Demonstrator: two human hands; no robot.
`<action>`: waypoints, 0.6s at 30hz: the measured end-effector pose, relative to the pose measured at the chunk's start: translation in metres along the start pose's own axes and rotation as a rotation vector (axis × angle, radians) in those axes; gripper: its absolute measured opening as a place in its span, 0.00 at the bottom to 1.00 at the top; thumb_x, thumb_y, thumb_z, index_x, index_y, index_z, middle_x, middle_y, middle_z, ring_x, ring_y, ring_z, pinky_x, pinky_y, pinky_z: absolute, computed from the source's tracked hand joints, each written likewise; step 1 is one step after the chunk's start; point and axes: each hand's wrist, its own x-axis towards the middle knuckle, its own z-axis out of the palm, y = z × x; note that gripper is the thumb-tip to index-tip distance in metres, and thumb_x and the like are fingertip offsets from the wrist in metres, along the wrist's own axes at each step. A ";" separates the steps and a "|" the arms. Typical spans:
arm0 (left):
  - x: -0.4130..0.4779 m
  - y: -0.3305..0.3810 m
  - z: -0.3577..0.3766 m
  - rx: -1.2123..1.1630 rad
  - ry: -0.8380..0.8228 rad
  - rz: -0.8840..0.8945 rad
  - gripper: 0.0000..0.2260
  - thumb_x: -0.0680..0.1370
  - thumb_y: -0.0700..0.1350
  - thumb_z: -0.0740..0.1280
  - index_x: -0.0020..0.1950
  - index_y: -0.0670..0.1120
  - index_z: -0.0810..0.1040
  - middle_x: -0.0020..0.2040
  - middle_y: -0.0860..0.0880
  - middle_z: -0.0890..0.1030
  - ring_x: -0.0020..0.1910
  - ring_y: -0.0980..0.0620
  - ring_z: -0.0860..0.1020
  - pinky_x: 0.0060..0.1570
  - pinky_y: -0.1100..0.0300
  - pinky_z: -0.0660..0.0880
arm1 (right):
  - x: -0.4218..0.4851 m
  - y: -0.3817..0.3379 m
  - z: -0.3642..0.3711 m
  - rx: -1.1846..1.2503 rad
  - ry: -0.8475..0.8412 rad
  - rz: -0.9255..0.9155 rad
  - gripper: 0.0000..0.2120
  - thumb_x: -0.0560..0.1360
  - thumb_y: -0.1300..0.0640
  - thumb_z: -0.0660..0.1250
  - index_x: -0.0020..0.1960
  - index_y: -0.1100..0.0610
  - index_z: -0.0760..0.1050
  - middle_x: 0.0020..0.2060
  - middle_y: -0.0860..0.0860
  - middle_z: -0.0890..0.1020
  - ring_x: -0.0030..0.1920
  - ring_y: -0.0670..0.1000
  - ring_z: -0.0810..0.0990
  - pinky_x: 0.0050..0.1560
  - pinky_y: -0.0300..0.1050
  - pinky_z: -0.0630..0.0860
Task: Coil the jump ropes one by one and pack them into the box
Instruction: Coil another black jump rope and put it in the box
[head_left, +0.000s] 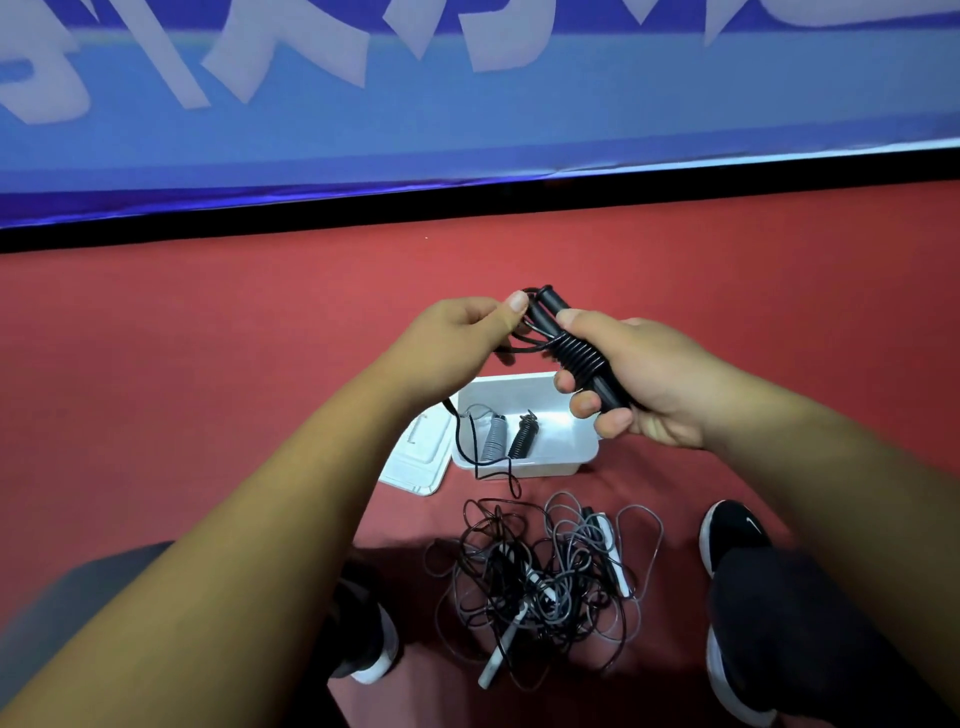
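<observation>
Two boxed ropes (492, 437) (522, 440), one box (545, 464)

Even indoor light, edge blur

A blue banner (519, 119) runs along the red floor's (208, 338) far edge.

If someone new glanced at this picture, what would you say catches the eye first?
At centre, the right hand grips a black jump rope wound round its handles while the left hand pinches its cord. Below, a white box holds two coiled ropes; nearer the feet lies a tangled pile.
</observation>
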 end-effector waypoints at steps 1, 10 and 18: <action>-0.001 -0.001 -0.001 0.022 -0.045 -0.008 0.22 0.84 0.64 0.61 0.54 0.49 0.87 0.40 0.51 0.85 0.29 0.62 0.73 0.37 0.59 0.68 | 0.000 -0.002 -0.002 0.008 0.020 -0.010 0.19 0.83 0.43 0.68 0.60 0.59 0.76 0.39 0.56 0.79 0.30 0.50 0.71 0.24 0.35 0.59; -0.005 0.002 -0.012 0.055 -0.213 0.006 0.11 0.86 0.49 0.65 0.53 0.48 0.86 0.38 0.51 0.79 0.37 0.51 0.71 0.41 0.57 0.70 | 0.003 -0.004 -0.012 0.058 0.060 -0.034 0.20 0.82 0.41 0.68 0.57 0.59 0.80 0.38 0.55 0.79 0.29 0.50 0.70 0.24 0.35 0.58; -0.003 0.003 -0.010 0.058 -0.149 0.085 0.07 0.85 0.42 0.66 0.56 0.48 0.84 0.43 0.47 0.85 0.35 0.52 0.78 0.38 0.57 0.78 | 0.004 -0.010 -0.015 0.123 -0.021 -0.034 0.23 0.79 0.37 0.71 0.57 0.57 0.79 0.38 0.53 0.78 0.30 0.49 0.69 0.22 0.36 0.57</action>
